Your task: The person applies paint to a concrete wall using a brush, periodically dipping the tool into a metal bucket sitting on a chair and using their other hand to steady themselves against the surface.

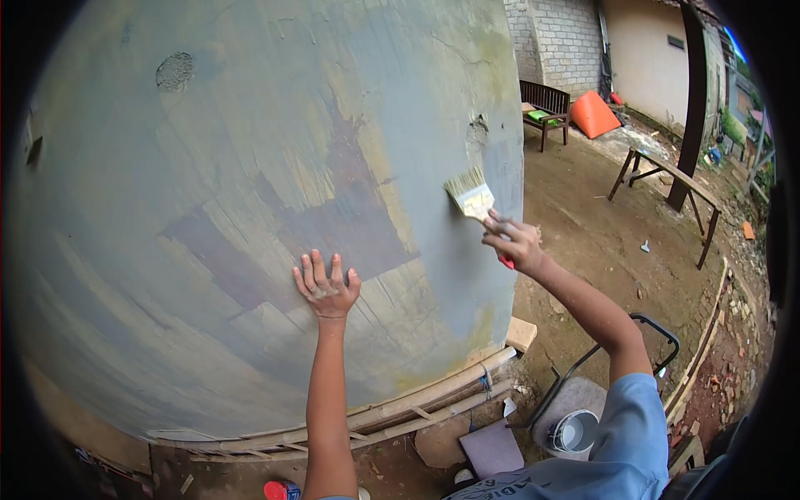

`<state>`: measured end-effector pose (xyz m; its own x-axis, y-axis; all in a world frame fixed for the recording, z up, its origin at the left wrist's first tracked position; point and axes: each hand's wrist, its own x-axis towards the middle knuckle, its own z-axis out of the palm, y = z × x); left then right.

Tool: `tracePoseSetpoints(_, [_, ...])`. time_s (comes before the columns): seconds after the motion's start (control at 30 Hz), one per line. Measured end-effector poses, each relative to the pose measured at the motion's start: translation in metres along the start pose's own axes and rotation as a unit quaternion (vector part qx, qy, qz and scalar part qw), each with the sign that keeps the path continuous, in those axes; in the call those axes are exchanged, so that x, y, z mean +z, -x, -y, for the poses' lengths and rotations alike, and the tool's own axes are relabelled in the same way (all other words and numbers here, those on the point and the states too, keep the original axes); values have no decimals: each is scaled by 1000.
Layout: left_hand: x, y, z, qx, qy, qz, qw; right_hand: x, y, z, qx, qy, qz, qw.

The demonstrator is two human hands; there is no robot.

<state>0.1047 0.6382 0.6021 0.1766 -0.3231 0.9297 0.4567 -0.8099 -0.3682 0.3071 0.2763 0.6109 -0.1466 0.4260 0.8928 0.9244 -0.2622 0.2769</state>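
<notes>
Right hand (514, 243): your grip is closed around the paintbrush (472, 197).
Paintbrush: right of frame centre, by the wall (208, 208).
Left hand (327, 292): yours spreads open against it, empty.
Tipping risk: your elbow might knock the bucket (573, 432), lower right.

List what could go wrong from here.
The left hand rests against the wall; if the coating there is wet, it might smear.

The brush in the right hand is just below a chipped spot, whose rough edge might catch it.

The bucket on the chair seems close to the blue sleeve; a bump might tip it.
</notes>
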Motion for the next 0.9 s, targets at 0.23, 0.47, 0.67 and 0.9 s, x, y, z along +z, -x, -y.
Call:
tracePoseSetpoints(0.23, [-1, -1, -5, -12, 18, 9, 1000, 2, 212, 80, 120, -174, 344, 915])
tracePoseSetpoints(0.47, [0, -4, 0, -1, 12, 5, 1000, -26, 18, -7, 180, -282, 373, 865])
tracePoseSetpoints(0.67, [3, -4, -4, -4, 17, 7, 1000, -132, -212, -68, 121, -192, 176, 958])
tracePoseSetpoints(0.9, [4, -7, -6, -2, 12, 3, 1000, -156, -306, -91, -42, -45, -144, 988])
